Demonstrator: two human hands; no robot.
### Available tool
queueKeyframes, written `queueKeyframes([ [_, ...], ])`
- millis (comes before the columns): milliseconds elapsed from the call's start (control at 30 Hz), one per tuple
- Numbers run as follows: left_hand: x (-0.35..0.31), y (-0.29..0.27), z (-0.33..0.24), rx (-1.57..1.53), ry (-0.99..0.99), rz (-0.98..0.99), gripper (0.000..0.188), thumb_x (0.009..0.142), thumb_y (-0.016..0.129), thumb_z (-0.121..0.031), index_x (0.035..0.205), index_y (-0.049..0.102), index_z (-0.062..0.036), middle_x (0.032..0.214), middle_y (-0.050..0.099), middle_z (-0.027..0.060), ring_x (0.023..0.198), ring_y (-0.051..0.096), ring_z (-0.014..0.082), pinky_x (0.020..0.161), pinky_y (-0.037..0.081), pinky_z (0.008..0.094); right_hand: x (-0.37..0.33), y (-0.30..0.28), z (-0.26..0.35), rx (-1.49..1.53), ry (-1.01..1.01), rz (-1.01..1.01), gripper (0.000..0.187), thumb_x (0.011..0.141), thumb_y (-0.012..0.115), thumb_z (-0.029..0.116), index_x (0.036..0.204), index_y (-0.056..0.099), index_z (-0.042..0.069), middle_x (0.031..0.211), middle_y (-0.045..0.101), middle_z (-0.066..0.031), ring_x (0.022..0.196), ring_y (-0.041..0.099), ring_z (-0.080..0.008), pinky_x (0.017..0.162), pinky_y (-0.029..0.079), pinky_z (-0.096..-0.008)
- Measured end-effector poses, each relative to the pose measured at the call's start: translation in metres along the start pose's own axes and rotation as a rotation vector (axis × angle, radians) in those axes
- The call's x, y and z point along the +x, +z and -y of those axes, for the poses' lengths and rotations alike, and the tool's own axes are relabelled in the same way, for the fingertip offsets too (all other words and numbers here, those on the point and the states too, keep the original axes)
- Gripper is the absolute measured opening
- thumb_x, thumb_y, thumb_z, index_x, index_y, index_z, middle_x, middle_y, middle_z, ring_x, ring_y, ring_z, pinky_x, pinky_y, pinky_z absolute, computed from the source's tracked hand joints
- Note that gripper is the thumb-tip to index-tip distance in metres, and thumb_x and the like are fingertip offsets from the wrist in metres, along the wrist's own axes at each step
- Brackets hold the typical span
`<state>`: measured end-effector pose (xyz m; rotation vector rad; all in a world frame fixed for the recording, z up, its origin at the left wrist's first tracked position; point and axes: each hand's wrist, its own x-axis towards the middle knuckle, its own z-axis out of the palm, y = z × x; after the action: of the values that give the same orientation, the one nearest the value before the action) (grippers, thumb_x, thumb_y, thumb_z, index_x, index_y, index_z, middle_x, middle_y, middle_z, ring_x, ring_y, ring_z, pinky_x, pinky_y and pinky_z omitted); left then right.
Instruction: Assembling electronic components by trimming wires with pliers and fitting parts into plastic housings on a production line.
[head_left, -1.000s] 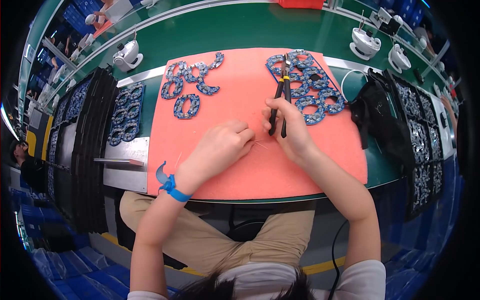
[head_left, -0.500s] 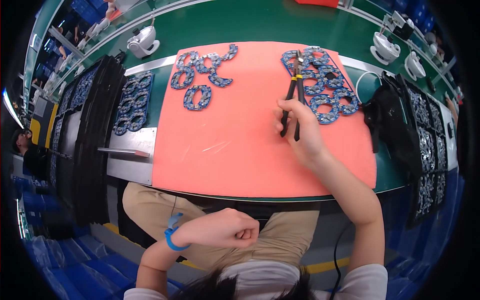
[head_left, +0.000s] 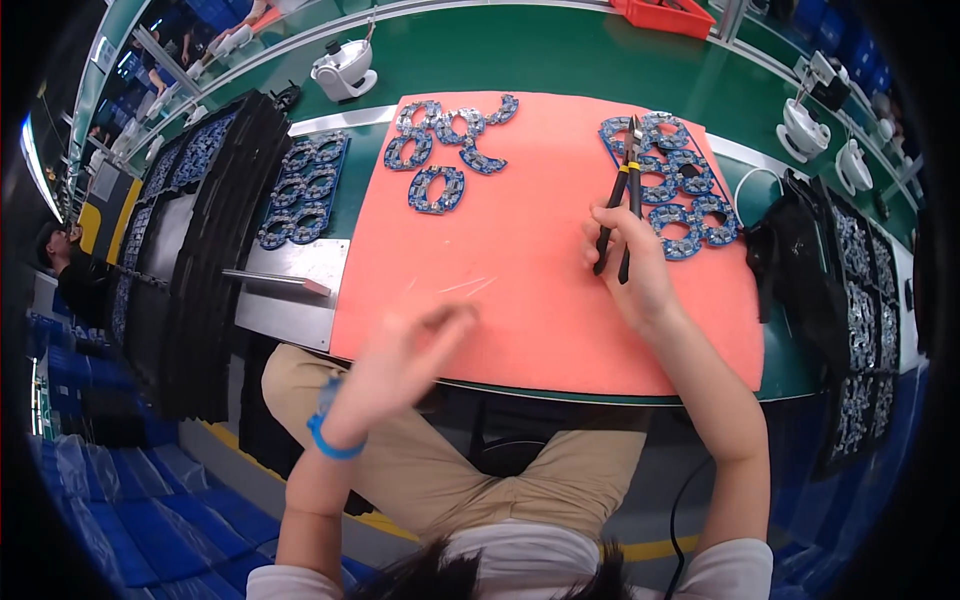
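Note:
My right hand (head_left: 640,265) is closed round a pair of pliers (head_left: 628,185) with black handles and yellow bands. Their metal jaws point away from me, over the left edge of a panel of joined blue ring-shaped circuit boards (head_left: 655,168); whether they touch it I cannot tell. Blurred by motion, my left hand (head_left: 405,360) hovers over the mat's near left edge, fingers apart and nothing visible in them. A blue wristband (head_left: 330,440) circles that wrist. Several ring boards and curved board pieces (head_left: 437,190) lie on the pink mat (head_left: 520,260) at the far left.
Left of the mat, another board panel (head_left: 305,190) lies by a metal plate (head_left: 300,312) with a metal bar (head_left: 275,280). Stacked black trays (head_left: 190,270) stand farther left; black trays of boards (head_left: 855,300) flank the right. A red bin (head_left: 665,14) sits at the back.
My left hand has risen from above my lap to the mat's near edge, and its curled fingers have spread. My right hand keeps the pliers at the panel. The whole view has shifted slightly.

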<state>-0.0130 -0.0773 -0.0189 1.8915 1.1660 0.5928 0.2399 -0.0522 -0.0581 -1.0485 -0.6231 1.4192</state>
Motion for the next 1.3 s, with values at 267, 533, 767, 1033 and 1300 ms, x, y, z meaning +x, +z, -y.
queueKeyframes([
  [267, 0.063, -0.003, 0.057, 0.314, 0.168, -0.339, 0.015, 0.084, 0.068, -0.008, 0.096, 0.068, 0.0008, 0.083, 0.064, 0.015, 0.075, 0.065, 0.0268, 0.066, 0.051, 0.0344, 0.001, 0.0, 0.0, -0.003, 0.001, -0.004, 0.022, 0.085, 0.06, 0.024, 0.098, 0.049, 0.01, 0.076, 0.054, -0.0005, 0.064, 0.052, -0.0122, 0.062, 0.041, -0.0281],
  [533, 0.034, -0.027, 0.044, 0.436, 0.037, -0.357, 0.007, 0.082, 0.067, -0.004, 0.084, 0.066, 0.0018, 0.082, 0.065, 0.0159, 0.07, 0.065, 0.0266, 0.063, 0.05, 0.0354, 0.0, -0.001, 0.001, 0.049, 0.068, 0.011, 0.019, 0.085, 0.059, 0.022, 0.097, 0.048, 0.011, 0.076, 0.054, -0.0007, 0.064, 0.052, -0.0129, 0.062, 0.041, -0.0289],
  [767, 0.015, -0.021, 0.047, 0.305, 0.004, -0.341, 0.009, 0.08, 0.07, -0.004, 0.084, 0.067, 0.0038, 0.079, 0.066, 0.0165, 0.068, 0.067, 0.0249, 0.062, 0.052, 0.0323, -0.001, 0.002, 0.003, 0.076, 0.137, 0.072, 0.019, 0.085, 0.06, 0.021, 0.096, 0.052, 0.01, 0.075, 0.056, -0.0013, 0.064, 0.052, -0.0141, 0.061, 0.04, -0.0298],
  [1033, 0.019, -0.013, 0.059, 0.568, 0.143, -0.321, 0.009, 0.085, 0.063, -0.004, 0.086, 0.06, 0.0039, 0.081, 0.062, 0.0184, 0.074, 0.062, 0.0341, 0.066, 0.049, 0.0396, 0.001, 0.0, 0.001, 0.06, 0.143, 0.075, 0.018, 0.085, 0.06, 0.022, 0.096, 0.053, 0.01, 0.076, 0.056, -0.0011, 0.064, 0.052, -0.0136, 0.061, 0.039, -0.0296],
  [1300, 0.03, 0.004, 0.048, 0.366, 0.205, -0.217, 0.007, 0.086, 0.061, -0.003, 0.087, 0.057, 0.0036, 0.08, 0.061, 0.0185, 0.075, 0.061, 0.0344, 0.066, 0.048, 0.0395, 0.0, 0.004, 0.0, 0.043, 0.139, 0.097, 0.018, 0.085, 0.06, 0.023, 0.096, 0.053, 0.009, 0.076, 0.057, -0.0017, 0.066, 0.052, -0.0138, 0.062, 0.04, -0.0295],
])
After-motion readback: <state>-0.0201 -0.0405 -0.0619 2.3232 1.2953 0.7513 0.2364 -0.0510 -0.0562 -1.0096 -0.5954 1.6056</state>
